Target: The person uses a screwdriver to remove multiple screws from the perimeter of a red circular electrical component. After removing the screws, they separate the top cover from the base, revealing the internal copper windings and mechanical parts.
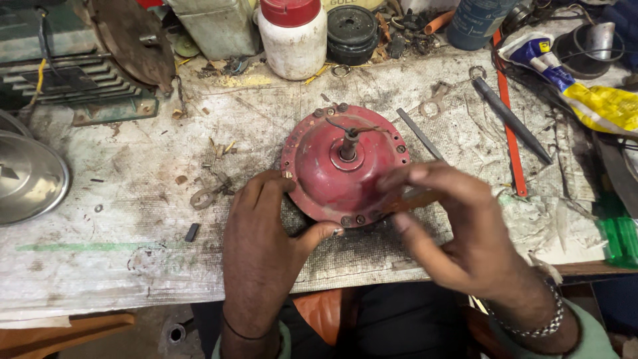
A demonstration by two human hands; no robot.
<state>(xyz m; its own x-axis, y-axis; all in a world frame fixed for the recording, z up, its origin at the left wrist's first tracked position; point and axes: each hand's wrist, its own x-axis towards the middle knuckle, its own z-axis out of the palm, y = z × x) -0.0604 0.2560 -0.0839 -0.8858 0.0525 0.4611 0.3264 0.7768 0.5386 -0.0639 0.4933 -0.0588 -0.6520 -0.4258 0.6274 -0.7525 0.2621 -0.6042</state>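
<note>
At the frame's centre on the table (119, 199), the red domed metal cover (344, 166) looks heavy, rigid and grimy, best gripped by its bolted rim, where the left hand (262, 236) braces it, fingers spread, while the right hand (458, 229) pinches a blurred, unidentifiable object.

The red metal motor cover (335, 174) lies flat on the worn grey cloth of the bench, dome side up, right in front of me. It is round, chipped and grimy, with a short steel shaft standing upright from its centre hub and a thin wire curling off the shaft's top. Bolts sit around its flat rim; I can count about 7 of them. My fingers hide its near edge.
</note>
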